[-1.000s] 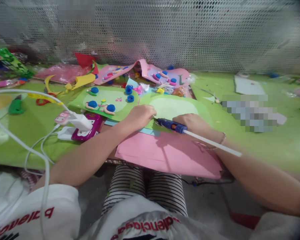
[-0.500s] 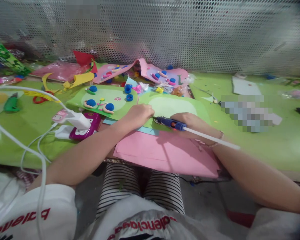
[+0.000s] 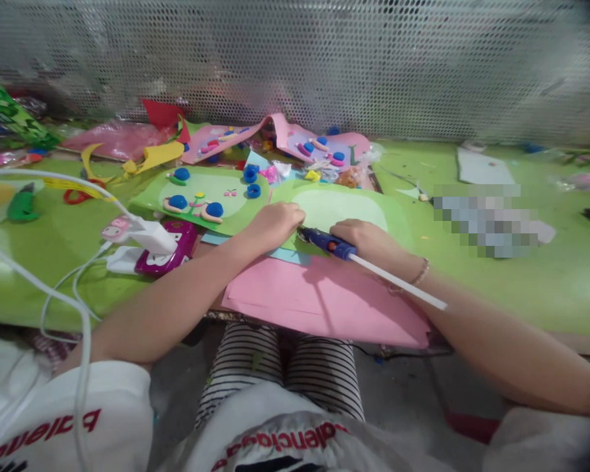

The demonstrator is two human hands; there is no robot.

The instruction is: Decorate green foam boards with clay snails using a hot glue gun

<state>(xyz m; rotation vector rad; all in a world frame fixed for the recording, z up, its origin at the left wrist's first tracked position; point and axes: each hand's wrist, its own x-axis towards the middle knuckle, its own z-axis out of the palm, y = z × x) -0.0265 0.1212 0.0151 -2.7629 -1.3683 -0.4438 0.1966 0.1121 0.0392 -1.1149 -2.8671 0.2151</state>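
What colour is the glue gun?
Blue, with an orange band; the glue gun shows in the head view.

Right hand [image 3: 361,237] has a grip on the blue glue gun [image 3: 327,242], nozzle just beside the left hand [image 3: 275,223] pressing the light green foam sheet [image 3: 339,206].

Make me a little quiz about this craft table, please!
1. True or false: the right hand holds a blue glue gun with a white glue stick poking out of its back.
2. What does the left hand press on?
A. the pink sheet
B. the green foam sheet
C. the white charger
3. Fill in: the green sheet to the left, beside the left hand, has small round ____ pieces stuck on it.

Key: 1 true; 2 B; 3 blue.
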